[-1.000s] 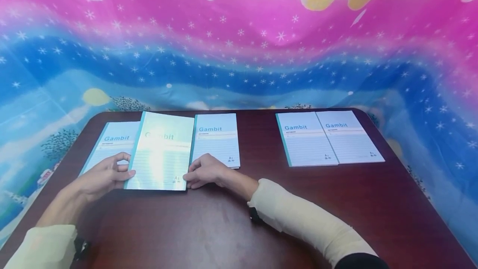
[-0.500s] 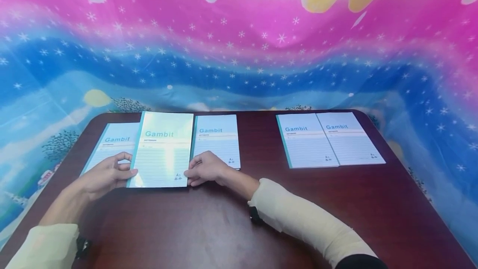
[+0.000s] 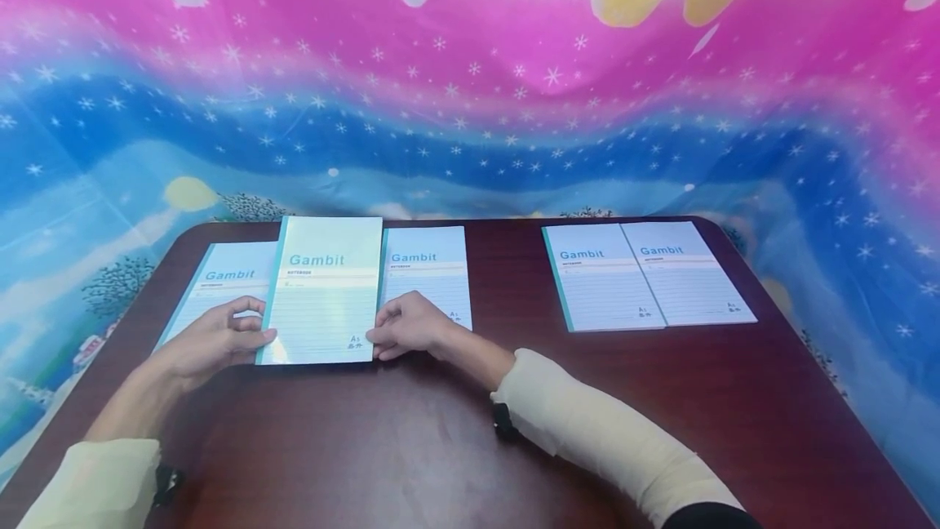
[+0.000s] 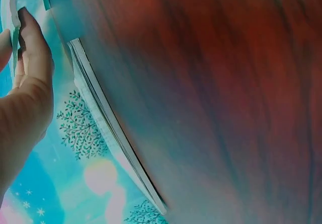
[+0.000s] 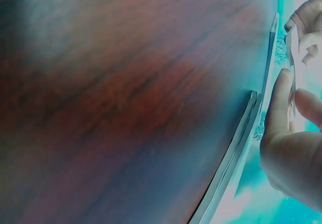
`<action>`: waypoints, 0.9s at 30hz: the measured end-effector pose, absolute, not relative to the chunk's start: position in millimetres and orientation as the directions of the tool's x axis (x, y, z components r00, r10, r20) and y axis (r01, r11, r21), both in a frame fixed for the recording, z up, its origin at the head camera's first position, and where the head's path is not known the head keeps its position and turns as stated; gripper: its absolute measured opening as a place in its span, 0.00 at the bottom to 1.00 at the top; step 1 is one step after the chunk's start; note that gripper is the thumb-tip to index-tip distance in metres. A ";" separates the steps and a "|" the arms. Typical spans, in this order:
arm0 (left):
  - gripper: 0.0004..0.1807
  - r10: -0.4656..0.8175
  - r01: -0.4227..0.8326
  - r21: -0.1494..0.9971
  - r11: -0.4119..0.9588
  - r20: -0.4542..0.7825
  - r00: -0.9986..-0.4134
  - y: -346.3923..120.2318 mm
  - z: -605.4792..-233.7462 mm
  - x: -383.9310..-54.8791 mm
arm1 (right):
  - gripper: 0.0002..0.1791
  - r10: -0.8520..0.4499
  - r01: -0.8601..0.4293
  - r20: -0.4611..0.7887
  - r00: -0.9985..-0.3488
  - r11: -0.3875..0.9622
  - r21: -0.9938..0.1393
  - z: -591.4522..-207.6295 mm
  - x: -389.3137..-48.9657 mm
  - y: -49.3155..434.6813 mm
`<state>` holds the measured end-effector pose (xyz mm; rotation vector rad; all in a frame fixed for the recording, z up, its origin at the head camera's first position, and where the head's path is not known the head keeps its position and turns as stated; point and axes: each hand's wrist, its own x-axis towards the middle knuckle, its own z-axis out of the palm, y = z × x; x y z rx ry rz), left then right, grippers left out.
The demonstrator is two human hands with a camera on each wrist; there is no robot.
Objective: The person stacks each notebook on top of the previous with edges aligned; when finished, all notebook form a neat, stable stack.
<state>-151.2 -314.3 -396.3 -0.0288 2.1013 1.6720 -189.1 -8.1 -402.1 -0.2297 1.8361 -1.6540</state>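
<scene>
Both hands hold one pale notebook (image 3: 319, 292) with a teal spine and "Gambit" on its cover, raised above the table. My left hand (image 3: 213, 341) pinches its lower left edge, thumb on the cover. At the lower right edge my right hand (image 3: 411, 325) pinches it the same way. Behind it, partly covered, lie a left notebook (image 3: 220, 288) and a right notebook (image 3: 426, 268) of the same kind. In the left wrist view the fingers (image 4: 35, 48) grip the notebook's edge; the right wrist view shows the thumb and fingers (image 5: 279, 98) on either side of it.
Two more matching notebooks lie flat at the back right of the dark wooden table (image 3: 470, 447): one notebook (image 3: 602, 284) and, touching its right side, another notebook (image 3: 690, 276). A patterned pink and blue cloth (image 3: 470, 104) hangs behind and around the table.
The held notebook has tilted more upright and shifted slightly up and to the right, and the glare on its cover has faded. Both hands keep their hold; the other notebooks stay put.
</scene>
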 end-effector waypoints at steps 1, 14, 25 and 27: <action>0.23 0.244 -0.286 0.919 0.272 -0.353 -0.903 -313.4 -396.5 -151.3 | 0.07 -0.530 0.282 -0.340 -0.777 0.190 -0.940 -401.8 -189.3 -7.4; 0.31 0.159 -0.263 0.895 0.360 -0.336 -0.928 -296.7 -392.4 -153.2 | 0.07 -0.541 0.258 -0.331 -0.773 0.209 -0.943 -397.5 -193.0 6.3; 0.38 0.130 -0.253 0.880 0.401 -0.328 -0.936 -285.6 -393.4 -159.1 | 0.07 -0.542 0.236 -0.322 -0.776 0.224 -0.945 -389.4 -195.8 21.3; 0.39 0.124 -0.253 0.878 0.406 -0.327 -0.937 -282.6 -393.1 -160.5 | 0.08 -0.540 0.236 -0.322 -0.778 0.225 -0.945 -389.2 -197.0 23.2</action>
